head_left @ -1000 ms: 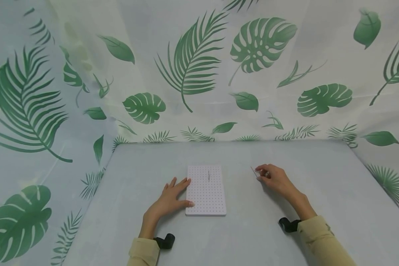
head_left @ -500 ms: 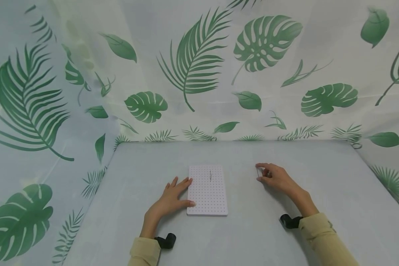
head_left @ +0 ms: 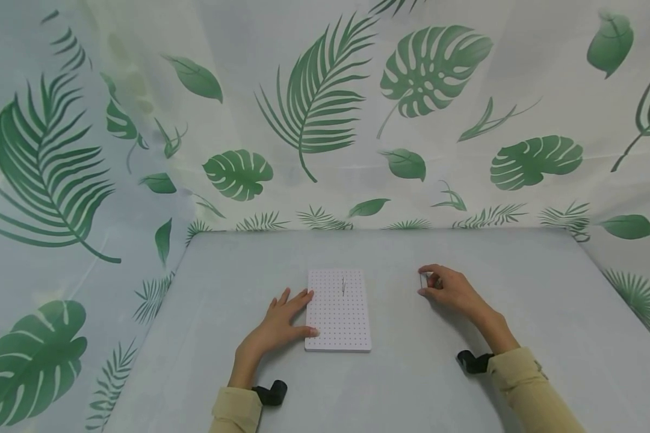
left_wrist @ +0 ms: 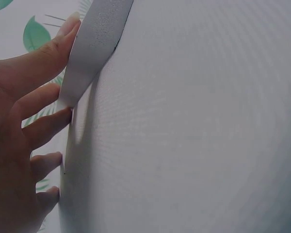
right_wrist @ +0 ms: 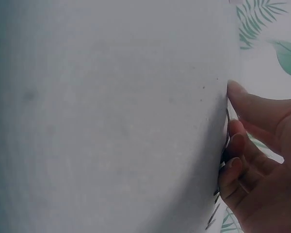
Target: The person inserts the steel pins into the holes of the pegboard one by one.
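Note:
A white pegboard (head_left: 338, 325) dotted with rows of small holes lies on the table. Two thin dark metal pins (head_left: 343, 286) stand out of its upper part. My left hand (head_left: 273, 325) rests against the board's left edge, thumb and forefinger extended at its rim; the left wrist view shows the thumb (left_wrist: 43, 63) along the board's side. Well to the right of the board, my right hand (head_left: 448, 288) holds a thin pin (head_left: 421, 281) between thumb and forefinger, close over the table. The other fingers of that hand (right_wrist: 262, 170) are curled in, with dark thin pieces (right_wrist: 212, 217) below them.
The pale grey table (head_left: 238, 258) reaches back to a hanging cloth (head_left: 357, 180) printed with green leaves, which also closes off the left and right sides. A black camera (head_left: 271, 393) sits on the left wrist and another black camera (head_left: 472, 362) on the right.
The pin in my right hand has swung from slanting out past the fingers to nearly straight between thumb and forefinger. The left hand stays on the board, and the head view shifts slightly.

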Motion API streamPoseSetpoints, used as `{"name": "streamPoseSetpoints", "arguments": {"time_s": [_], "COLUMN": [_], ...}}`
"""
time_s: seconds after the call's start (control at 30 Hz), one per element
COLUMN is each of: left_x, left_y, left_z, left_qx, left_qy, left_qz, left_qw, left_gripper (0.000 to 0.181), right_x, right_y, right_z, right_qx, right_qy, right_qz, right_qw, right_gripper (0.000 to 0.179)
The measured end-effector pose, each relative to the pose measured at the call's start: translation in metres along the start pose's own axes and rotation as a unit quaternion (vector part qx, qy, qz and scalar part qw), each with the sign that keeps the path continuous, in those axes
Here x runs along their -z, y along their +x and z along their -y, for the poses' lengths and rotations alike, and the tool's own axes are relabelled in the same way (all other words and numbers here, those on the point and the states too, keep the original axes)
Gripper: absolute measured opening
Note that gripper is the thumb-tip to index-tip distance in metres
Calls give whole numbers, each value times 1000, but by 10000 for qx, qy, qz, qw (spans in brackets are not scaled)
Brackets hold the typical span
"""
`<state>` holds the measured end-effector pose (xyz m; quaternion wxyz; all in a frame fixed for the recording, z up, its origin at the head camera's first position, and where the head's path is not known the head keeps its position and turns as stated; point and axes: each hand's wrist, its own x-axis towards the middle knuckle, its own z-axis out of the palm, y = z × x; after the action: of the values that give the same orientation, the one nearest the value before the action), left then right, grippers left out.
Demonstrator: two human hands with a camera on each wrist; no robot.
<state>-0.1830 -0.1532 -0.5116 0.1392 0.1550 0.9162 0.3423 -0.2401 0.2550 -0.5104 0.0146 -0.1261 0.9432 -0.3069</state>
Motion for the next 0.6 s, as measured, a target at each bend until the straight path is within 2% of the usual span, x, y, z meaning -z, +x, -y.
{"name": "streamPoseSetpoints", "arguments": {"time_s": [0.27, 0.6], "left_x": [2, 0], "left_y": [-3, -2], "left_z": [-4, -1], "left_qx": [-53, -24], "left_qy": [-28, -53], "left_qz": [-27, -26], "left_qw": [10000, 10000], "left_gripper": [84, 84], "right_x": [-2, -3], "right_y": [-4, -7], "right_z": [1, 13], "right_qx": [177, 251], "right_qy": [128, 167], "right_qz": [-440, -620], "right_qw": [9988, 9976], "right_gripper": [37, 25]}}
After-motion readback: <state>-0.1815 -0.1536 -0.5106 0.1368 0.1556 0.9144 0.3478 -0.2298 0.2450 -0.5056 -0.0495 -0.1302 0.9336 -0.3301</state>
